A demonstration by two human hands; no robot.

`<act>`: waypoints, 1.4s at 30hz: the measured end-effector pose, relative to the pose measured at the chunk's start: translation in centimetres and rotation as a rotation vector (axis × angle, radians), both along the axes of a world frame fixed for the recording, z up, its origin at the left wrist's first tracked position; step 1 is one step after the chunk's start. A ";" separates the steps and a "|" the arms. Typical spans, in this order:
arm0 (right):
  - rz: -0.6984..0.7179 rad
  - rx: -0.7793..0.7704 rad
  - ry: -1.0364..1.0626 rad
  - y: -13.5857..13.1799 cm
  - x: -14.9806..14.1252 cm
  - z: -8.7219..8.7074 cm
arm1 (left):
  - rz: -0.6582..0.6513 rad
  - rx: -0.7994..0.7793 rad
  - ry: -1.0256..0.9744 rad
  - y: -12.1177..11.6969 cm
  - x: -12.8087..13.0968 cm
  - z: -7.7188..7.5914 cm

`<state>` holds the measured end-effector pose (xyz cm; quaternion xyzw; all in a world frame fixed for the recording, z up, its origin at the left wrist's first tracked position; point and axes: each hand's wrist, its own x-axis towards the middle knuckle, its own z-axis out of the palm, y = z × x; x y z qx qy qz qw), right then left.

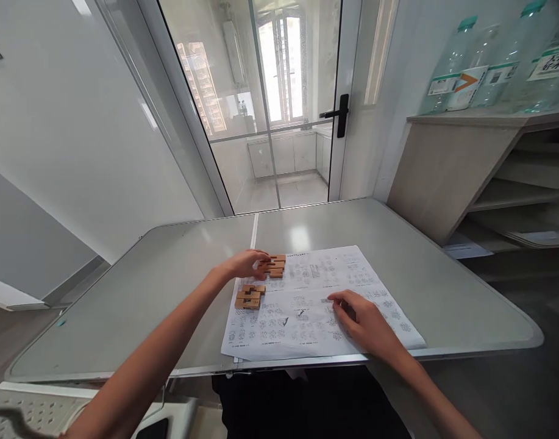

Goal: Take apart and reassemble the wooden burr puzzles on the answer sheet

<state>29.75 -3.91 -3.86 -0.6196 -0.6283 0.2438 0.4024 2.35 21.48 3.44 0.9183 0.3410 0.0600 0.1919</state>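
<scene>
A printed sheet of diagrams point(320, 305) lies on the grey table point(169, 286). Two groups of wooden puzzle blocks rest on its left part: a far group point(274, 266) and a near group point(250, 297). My left hand point(245, 264) reaches to the far group, its fingers curled onto the left end of those blocks. My right hand point(361, 320) lies flat on the sheet's right half, fingers stretched out and holding nothing.
A glass door point(270, 103) with a black handle point(341, 114) stands beyond the table. At the right a wooden shelf unit point(466, 164) carries several water bottles point(489, 67). A grey step or stool point(41, 411) sits at the lower left.
</scene>
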 end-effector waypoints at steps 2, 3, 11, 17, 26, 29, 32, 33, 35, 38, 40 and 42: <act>0.004 0.001 -0.005 0.0 0.0 0.0 | -0.046 -0.042 0.051 -0.3 1.3 -0.4; 0.007 -0.001 -0.008 0.1 0.1 -0.1 | -0.064 -0.062 0.074 -0.7 1.9 -0.5; 0.010 0.035 -0.033 0.3 0.1 -0.2 | -0.141 -0.122 0.035 -6.5 7.1 -1.9; 0.035 0.089 -0.112 0.8 0.3 0.0 | -0.029 -0.088 -0.078 -9.9 8.7 -3.7; 0.202 0.049 -0.271 2.4 1.2 1.1 | 0.138 -0.170 -0.122 -9.6 10.3 -4.3; 0.225 0.004 -0.269 2.5 1.5 1.7 | 0.189 -0.172 -0.201 -10.8 9.4 -3.6; 0.247 -0.052 -0.258 2.4 1.9 2.4 | 0.269 -0.172 -0.302 -12.8 7.8 -3.0; 0.257 -0.072 -0.250 2.2 2.0 2.5 | 0.295 -0.179 -0.337 -13.6 7.2 -2.9; 0.267 -0.112 -0.226 1.9 2.1 2.7 | 0.335 -0.205 -0.409 -15.1 6.1 -2.9; 0.256 -0.133 -0.204 1.3 2.0 2.5 | 0.414 -0.395 -0.646 -16.8 4.9 -3.7; 0.251 -0.131 -0.209 0.9 1.8 2.2 | 0.452 -0.544 -0.787 -17.4 4.4 -4.5; 0.229 -0.122 -0.185 0.5 1.6 2.0 | 0.470 -0.619 -0.865 -17.7 4.1 -5.1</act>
